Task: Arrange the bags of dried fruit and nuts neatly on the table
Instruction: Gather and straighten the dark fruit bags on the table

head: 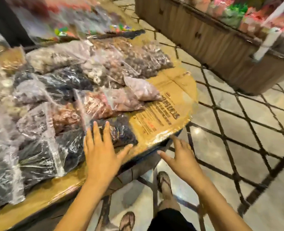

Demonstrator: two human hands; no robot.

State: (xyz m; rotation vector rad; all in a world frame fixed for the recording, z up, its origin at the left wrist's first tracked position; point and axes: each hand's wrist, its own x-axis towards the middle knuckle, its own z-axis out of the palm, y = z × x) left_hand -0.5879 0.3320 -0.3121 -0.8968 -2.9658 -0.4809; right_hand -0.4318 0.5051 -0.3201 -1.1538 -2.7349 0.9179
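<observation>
Several clear plastic bags of dried fruit and nuts lie packed side by side on a table covered with flattened cardboard (pixel 174 90). My left hand (pixel 101 150) lies flat, fingers spread, on the near corner of a bag of dark fruit (pixel 121 130) at the table's front edge. My right hand (pixel 183 157) hovers open just off the table's rim, holding nothing. A small pale pinkish bag (pixel 143 89) sits at the right end of the row, beside brown nut bags (pixel 97 104). Larger black-fruit bags (pixel 37 155) fill the near left.
A cardboard-sided stall (pixel 204 35) with colourful packets stands across the tiled floor (pixel 238 122) at top right. More bags with colourful sweets (pixel 62 30) lie at the far end of the table. My sandalled feet (pixel 164 182) are below the table edge.
</observation>
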